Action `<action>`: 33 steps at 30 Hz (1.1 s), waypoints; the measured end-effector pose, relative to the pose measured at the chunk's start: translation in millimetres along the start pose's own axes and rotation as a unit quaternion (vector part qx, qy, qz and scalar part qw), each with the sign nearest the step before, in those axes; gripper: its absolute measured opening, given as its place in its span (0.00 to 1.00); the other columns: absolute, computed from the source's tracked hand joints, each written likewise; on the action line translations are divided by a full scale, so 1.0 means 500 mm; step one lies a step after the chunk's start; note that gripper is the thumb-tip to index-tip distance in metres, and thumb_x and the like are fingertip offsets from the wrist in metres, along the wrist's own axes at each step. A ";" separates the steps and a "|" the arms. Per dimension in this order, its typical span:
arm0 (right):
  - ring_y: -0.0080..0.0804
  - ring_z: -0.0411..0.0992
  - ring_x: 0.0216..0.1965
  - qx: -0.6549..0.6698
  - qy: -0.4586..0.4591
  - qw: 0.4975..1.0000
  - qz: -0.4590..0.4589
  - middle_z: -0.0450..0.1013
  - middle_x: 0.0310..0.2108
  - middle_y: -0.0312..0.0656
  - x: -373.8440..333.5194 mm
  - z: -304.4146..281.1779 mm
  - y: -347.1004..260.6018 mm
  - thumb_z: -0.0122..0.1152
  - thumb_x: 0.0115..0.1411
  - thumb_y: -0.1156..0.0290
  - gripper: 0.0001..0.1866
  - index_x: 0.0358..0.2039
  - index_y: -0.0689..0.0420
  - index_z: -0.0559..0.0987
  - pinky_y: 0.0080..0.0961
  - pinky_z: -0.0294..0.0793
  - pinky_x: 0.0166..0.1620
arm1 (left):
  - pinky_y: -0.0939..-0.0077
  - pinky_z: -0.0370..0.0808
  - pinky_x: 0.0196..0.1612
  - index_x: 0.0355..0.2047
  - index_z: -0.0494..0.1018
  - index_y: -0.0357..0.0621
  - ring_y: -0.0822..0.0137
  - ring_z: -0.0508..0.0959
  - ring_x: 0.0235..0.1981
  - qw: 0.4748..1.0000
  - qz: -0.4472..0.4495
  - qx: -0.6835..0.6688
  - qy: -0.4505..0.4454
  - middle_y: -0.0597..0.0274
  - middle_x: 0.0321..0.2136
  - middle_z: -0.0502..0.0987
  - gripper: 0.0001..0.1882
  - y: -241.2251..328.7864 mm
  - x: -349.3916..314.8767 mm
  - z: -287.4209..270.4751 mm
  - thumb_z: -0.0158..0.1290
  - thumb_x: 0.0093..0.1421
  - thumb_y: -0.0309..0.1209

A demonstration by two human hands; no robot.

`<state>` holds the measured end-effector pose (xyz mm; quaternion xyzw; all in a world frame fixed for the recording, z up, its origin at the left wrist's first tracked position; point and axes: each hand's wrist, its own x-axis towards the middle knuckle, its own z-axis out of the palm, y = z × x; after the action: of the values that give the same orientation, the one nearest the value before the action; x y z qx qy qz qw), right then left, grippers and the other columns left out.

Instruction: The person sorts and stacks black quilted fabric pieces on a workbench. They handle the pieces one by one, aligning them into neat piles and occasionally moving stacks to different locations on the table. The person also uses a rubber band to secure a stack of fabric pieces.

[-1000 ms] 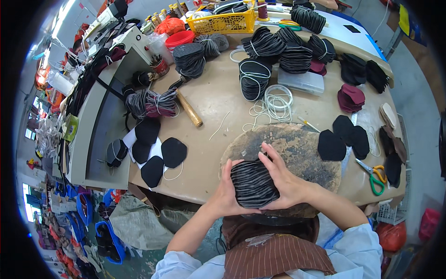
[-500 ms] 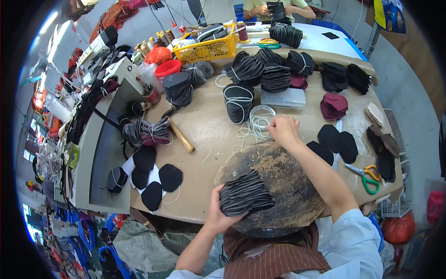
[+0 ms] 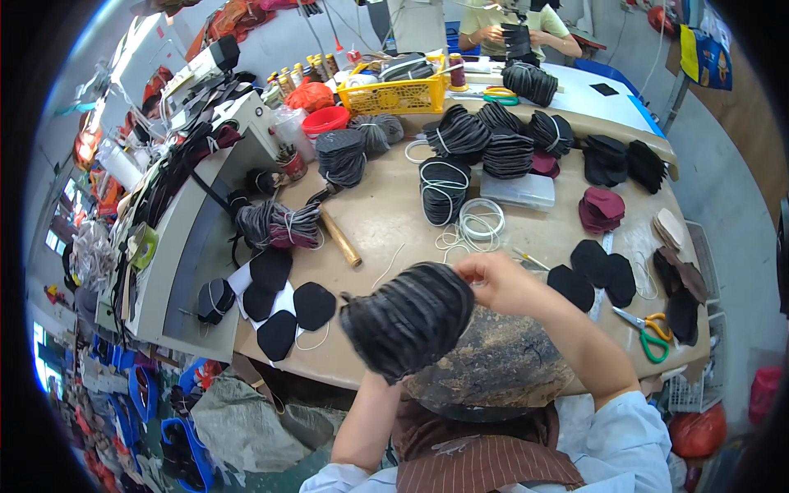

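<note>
1. Currently, a thick stack of flat black pieces [image 3: 407,320] is tilted, held up over the round, worn brown block [image 3: 514,357] on the tan bench [image 3: 382,218].
2. Left hand [image 3: 381,393] — holds it from below, fingers mostly hidden.
3. Right hand [image 3: 496,283] — fingers curled at its right edge; grip there: cannot tell.
4. Judged step: handling the stack; next move calls for aligned layers.

My left hand is hidden, forearm [image 3: 370,421] at the near edge of the table [image 3: 380,215]; my right hand [image 3: 495,283] curls beyond it.
</note>
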<state>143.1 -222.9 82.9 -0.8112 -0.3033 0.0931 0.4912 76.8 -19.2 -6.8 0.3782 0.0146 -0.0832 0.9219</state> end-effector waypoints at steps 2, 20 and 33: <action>0.25 0.73 0.28 0.004 0.019 1.000 -0.016 0.76 0.25 0.39 -0.012 0.011 0.018 0.64 0.54 0.70 0.09 0.34 0.59 0.79 0.23 0.72 0.33 | 0.73 0.71 0.53 0.53 0.65 0.38 0.66 0.72 0.48 0.996 -0.005 -0.083 -0.009 0.57 0.50 0.70 0.20 -0.002 -0.019 -0.002 0.45 0.66 0.37; 0.09 0.61 0.23 0.295 -0.007 0.945 0.137 0.67 0.21 0.24 -0.060 -0.001 0.000 0.57 0.63 0.68 0.09 0.28 0.59 0.74 0.11 0.60 0.27 | 0.60 0.69 0.58 0.57 0.62 0.37 0.58 0.72 0.53 0.976 -0.014 -0.147 -0.158 0.52 0.54 0.70 0.45 -0.015 -0.033 0.014 0.66 0.44 0.49; 0.31 0.77 0.37 0.635 -0.062 0.767 -0.069 0.48 0.66 0.57 -0.171 -0.020 0.041 0.46 0.66 0.74 0.33 0.68 0.45 0.46 0.36 0.76 0.45 | 0.54 0.62 0.62 0.59 0.62 0.47 0.54 0.66 0.59 0.922 -0.082 -0.361 -0.116 0.56 0.58 0.66 0.33 -0.017 -0.076 0.040 0.50 0.59 0.52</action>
<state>87.1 -287.0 57.9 -0.2835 -0.2599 0.2803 0.8795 37.0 -33.9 4.7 0.0051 -0.0326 -0.1905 0.9811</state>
